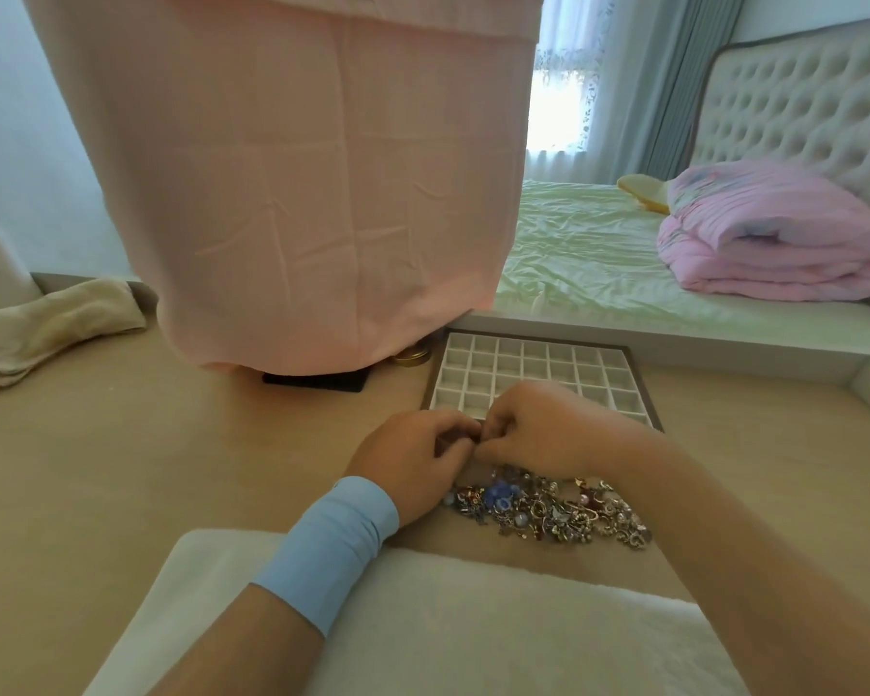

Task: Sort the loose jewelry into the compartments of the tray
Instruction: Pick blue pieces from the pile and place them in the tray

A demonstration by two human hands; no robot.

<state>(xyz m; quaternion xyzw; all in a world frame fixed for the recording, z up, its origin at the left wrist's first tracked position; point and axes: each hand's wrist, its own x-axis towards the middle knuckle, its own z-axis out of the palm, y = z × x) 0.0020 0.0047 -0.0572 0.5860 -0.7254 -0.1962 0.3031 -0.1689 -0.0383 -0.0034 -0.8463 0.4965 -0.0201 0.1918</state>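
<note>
whatever the left hand (pixel 413 459) and right hand (pixel 538 429) pinch is hidden; tray (pixel 533 366) front row covered.

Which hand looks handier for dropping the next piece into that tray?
Probably the right hand: it already overlaps the tray at its near edge, while the left hand sits short of it, left of the jewelry pile. Whether either holds a piece is hidden.

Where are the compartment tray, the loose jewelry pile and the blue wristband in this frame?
compartment tray (pixel 533 364): head view, on a white divider near the grid's middle.
loose jewelry pile (pixel 548 509): head view, middle of the heap.
blue wristband (pixel 330 550): head view, centre of the band on the left wrist.
</note>
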